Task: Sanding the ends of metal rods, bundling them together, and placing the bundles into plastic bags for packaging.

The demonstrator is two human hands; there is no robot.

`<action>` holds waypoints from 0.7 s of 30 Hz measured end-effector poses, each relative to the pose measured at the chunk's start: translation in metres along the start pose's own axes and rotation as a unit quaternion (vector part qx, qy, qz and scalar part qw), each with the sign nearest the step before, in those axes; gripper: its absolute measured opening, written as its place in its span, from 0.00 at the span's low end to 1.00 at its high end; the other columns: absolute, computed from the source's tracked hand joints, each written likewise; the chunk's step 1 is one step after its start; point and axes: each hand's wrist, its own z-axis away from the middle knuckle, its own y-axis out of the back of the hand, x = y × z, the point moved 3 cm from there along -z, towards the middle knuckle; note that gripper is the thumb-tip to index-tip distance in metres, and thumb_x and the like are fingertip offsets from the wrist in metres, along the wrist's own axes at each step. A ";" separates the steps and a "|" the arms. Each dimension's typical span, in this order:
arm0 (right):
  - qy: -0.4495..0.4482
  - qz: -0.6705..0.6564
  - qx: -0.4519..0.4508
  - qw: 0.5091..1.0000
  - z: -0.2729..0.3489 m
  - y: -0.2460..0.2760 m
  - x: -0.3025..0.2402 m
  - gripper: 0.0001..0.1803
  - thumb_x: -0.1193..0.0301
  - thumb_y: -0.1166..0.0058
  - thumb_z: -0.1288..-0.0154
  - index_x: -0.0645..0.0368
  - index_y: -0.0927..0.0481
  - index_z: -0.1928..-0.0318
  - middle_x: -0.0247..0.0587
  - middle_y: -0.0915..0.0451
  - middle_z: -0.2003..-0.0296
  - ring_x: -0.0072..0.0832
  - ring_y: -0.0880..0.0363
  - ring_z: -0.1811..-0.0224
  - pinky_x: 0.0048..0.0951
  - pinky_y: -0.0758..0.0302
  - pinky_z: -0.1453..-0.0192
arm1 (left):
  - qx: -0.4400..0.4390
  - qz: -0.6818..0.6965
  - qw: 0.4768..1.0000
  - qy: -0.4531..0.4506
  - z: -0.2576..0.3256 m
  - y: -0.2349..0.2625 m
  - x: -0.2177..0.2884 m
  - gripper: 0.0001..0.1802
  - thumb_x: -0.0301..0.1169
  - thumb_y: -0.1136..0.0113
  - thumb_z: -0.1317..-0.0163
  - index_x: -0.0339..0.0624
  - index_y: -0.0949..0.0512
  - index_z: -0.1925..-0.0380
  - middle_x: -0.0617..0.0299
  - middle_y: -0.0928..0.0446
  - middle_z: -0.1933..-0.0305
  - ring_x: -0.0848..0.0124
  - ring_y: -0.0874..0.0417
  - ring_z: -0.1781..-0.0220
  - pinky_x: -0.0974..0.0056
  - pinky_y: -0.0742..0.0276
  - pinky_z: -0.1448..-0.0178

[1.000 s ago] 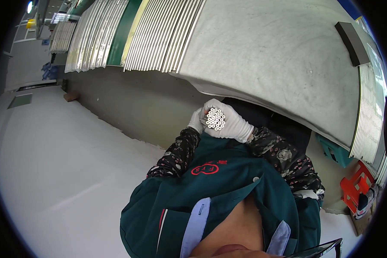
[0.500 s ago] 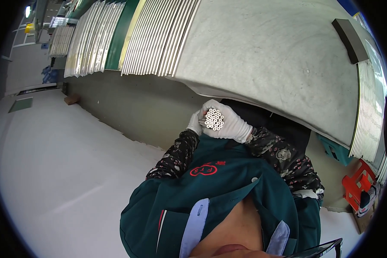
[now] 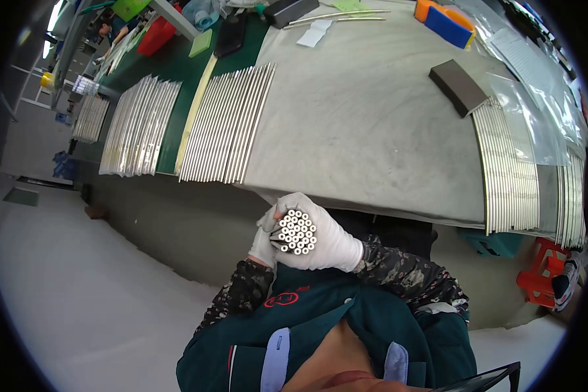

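Observation:
A bundle of thin metal tubes (image 3: 297, 232) stands end-on in front of my chest, its round open ends facing up at me. My right hand (image 3: 323, 238), in a white glove, wraps round the bundle from the right. From the left my gloved left hand (image 3: 262, 243) closes on the same bundle, its fingers partly hidden behind the tubes. Both hands are just off the near edge of the cloth-covered table (image 3: 359, 144). The lengths of the tubes below the hands are hidden.
Rows of similar tubes (image 3: 227, 124) lie at the table's left, beside plastic-wrapped tubes (image 3: 140, 124). At right, more tubes (image 3: 509, 170) lie under clear plastic, near a dark block (image 3: 458, 87). Far back are an orange-and-blue tape roll (image 3: 445, 23) and a phone (image 3: 230, 34). A red stool (image 3: 541, 273) stands lower right.
The view has tilted up, bringing the table's far side into sight. My hands and the bundle sit lower and farther left in the picture, and both hands still hold the tubes.

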 end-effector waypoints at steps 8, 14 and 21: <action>-0.014 -0.051 0.179 0.982 -0.020 0.030 -0.085 0.15 0.76 0.42 0.56 0.63 0.27 0.64 0.36 0.25 0.72 0.21 0.24 0.68 0.23 0.27 0.62 | -0.148 -0.109 0.967 0.178 0.025 -0.086 0.013 0.22 0.44 0.68 0.30 0.40 0.29 0.53 0.56 0.23 0.65 0.64 0.20 0.72 0.61 0.21 0.69; -0.022 -0.195 0.315 0.928 -0.020 0.072 -0.108 0.26 0.77 0.41 0.51 0.60 0.37 0.51 0.38 0.29 0.75 0.29 0.25 0.75 0.34 0.22 0.65 | -0.321 -0.456 0.830 -0.006 0.054 -0.189 0.023 0.30 0.29 0.34 0.55 0.39 0.36 0.52 0.56 0.27 0.68 0.69 0.23 0.73 0.64 0.23 0.67; -0.021 0.181 0.188 0.965 0.004 0.096 -0.118 0.42 0.66 0.51 0.37 0.63 0.60 0.31 0.45 0.43 0.37 0.28 0.41 0.38 0.29 0.43 0.36 | -0.335 -0.189 0.891 0.241 0.056 -0.197 0.034 0.27 0.28 0.38 0.55 0.40 0.33 0.52 0.61 0.34 0.73 0.68 0.28 0.77 0.60 0.27 0.72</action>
